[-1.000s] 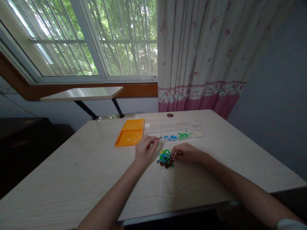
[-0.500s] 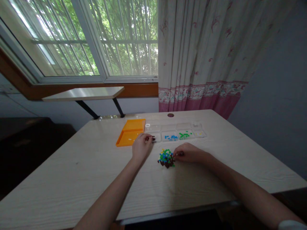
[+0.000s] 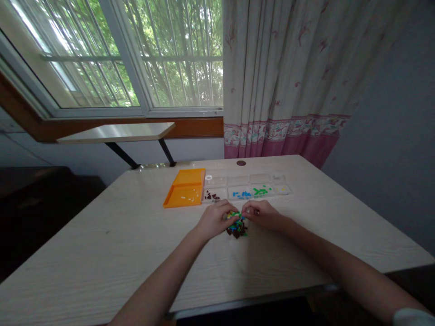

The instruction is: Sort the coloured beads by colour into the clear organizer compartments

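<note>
A small heap of mixed plastic pieces (image 3: 237, 230), brown, green, blue and yellow, lies on the table. My left hand (image 3: 215, 220) reaches over its left side, thumb and fingers apart with coloured pieces showing between them. At the heap's upper right, my right hand (image 3: 263, 213) has its fingers curled in, with dark brown pieces partly visible in them. Behind the hands is a clear divided tray (image 3: 227, 192) with brown pieces (image 3: 212, 196), blue pieces (image 3: 243, 195), green pieces (image 3: 261, 190) and a little yellow in separate compartments.
An opened orange case (image 3: 174, 195) with several small white pieces in it stands left of the clear tray. A raised shelf (image 3: 118, 132) on black supports is at the table's back left. A round table grommet (image 3: 241, 163) sits near the back edge, before the curtain (image 3: 285, 81).
My left hand has moved from the brown pieces' compartment rightward and nearer, to the heap. My right hand has shifted slightly up and left, closer over the heap.
</note>
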`<state>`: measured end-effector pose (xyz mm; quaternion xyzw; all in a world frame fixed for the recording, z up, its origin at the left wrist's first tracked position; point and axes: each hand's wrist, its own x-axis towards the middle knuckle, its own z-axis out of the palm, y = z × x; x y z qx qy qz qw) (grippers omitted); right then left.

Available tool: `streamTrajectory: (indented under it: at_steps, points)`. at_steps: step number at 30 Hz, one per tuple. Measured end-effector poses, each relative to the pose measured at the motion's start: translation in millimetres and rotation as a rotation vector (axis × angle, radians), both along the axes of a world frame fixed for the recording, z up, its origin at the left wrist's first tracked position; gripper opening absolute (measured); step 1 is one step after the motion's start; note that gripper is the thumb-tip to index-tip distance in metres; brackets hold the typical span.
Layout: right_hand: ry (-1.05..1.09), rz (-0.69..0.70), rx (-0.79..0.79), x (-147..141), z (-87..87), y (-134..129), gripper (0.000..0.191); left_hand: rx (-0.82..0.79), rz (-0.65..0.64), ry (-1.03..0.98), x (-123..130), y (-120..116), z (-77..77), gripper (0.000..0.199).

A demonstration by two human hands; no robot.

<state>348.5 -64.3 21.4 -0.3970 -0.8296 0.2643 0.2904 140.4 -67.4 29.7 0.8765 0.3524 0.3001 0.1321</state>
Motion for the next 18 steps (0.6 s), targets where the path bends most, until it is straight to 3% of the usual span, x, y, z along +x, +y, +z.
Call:
streamTrajectory:
  at_steps: [4, 18]
  points:
    - [0.024, -0.057, 0.033, -2.6, -2.9, 0.2, 0.021, -0.014, -0.018, -0.012, 2.6, -2.0, -1.0, 0.014]
    - [0.016, -0.028, 0.126, -5.1, -5.1, -2.0, 0.021, -0.023, -0.009, -0.053, 3.7, -2.9, 0.4, 0.01]
